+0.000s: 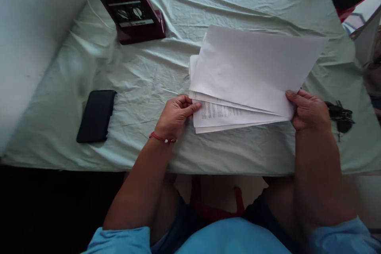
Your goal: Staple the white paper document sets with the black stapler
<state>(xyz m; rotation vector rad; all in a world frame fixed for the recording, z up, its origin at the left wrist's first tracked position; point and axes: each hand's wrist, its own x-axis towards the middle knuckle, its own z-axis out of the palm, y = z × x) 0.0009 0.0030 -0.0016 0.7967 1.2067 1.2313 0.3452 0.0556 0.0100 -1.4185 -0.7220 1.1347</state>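
Note:
A loose stack of white paper sheets [247, 71] lies fanned on the pale green cloth over the table [143, 75]. Printed text shows on a lower sheet. My left hand [176, 114] pinches the stack's near left corner, thumb on top. A red thread bracelet circles that wrist. My right hand [308, 109] grips the near right corner of the top sheets, which are lifted and tilted up off the pile.
A black phone [97, 116] lies face down at the left. A dark red table fan base [137, 18] stands at the back left. A bunch of keys [341, 116] rests just right of my right hand. A white wall [26, 39] borders the left.

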